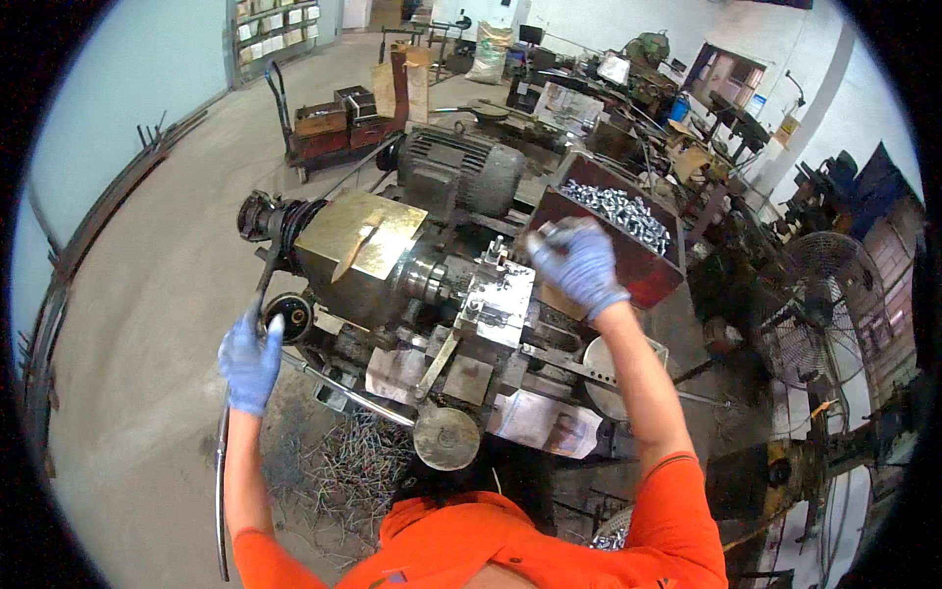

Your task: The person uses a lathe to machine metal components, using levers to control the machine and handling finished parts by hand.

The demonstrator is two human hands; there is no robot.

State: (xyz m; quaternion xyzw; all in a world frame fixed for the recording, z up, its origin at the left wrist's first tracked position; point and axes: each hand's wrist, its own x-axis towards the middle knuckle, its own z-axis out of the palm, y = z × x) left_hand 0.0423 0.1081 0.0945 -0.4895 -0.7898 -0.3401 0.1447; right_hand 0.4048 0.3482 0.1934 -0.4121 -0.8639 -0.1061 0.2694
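Note:
My left hand, in a blue knit glove, is closed round a long metal lever at the left end of the lathe, its thumb raised beside a round black handwheel. My right hand, gloved alike, is above the machine at the near left corner of a red bin. Its fingers are curled together and slightly blurred; what they hold, if anything, is hidden. Small shiny metal parts fill the bin. Left of this hand are the tool block and the chuck.
A brush lies on the brass-coloured headstock cover, before a motor. Metal shavings litter the floor below. A round plate and paper sheets are nearest me. At the right stands a fan; a loaded cart is behind.

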